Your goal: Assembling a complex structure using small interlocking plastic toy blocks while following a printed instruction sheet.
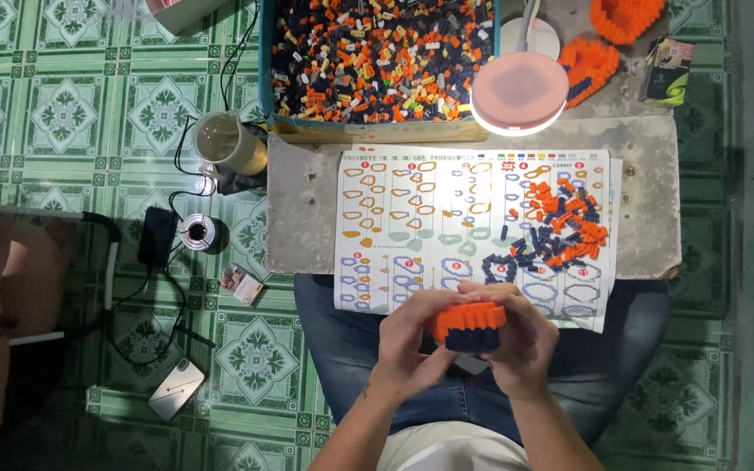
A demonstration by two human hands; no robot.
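One orange and dark blue brick assembly is held over the lap, near the viewer, just below the near edge of the instruction sheet. It is gripped from the left by the left hand and from the right by the right hand, both closed around it. One printed sheet with outline diagrams is laid flat on one grey slab. One heap of loose orange and blue bricks lies on its right part. At the far edge, one blue tray filled with mixed bricks is placed; one round pink lamp stands to its right. Two orange assemblies lie at far right, beside one small green and black box. One small printed packet lies on the green tiled floor, left.
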